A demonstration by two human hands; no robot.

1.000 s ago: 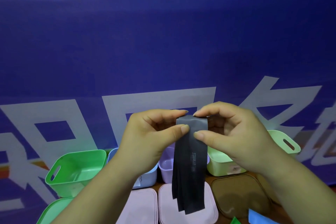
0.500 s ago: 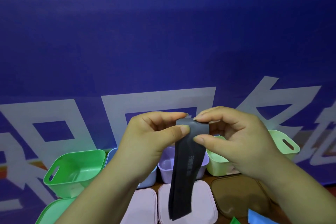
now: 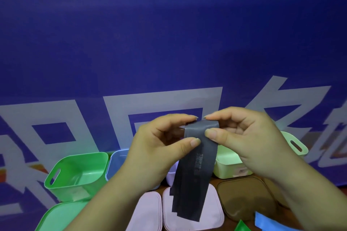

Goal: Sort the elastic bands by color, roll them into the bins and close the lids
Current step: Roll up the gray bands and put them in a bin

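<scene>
The left hand (image 3: 159, 148) and right hand (image 3: 244, 140) both pinched the top of the grey band (image 3: 197, 165) — a neat roll would likely have wanted tight, even turns, side edges kept aligned.

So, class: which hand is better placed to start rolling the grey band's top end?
Right, probably: the right hand pinches the grey band at its top fold, while the left hand holds it lower.
</scene>
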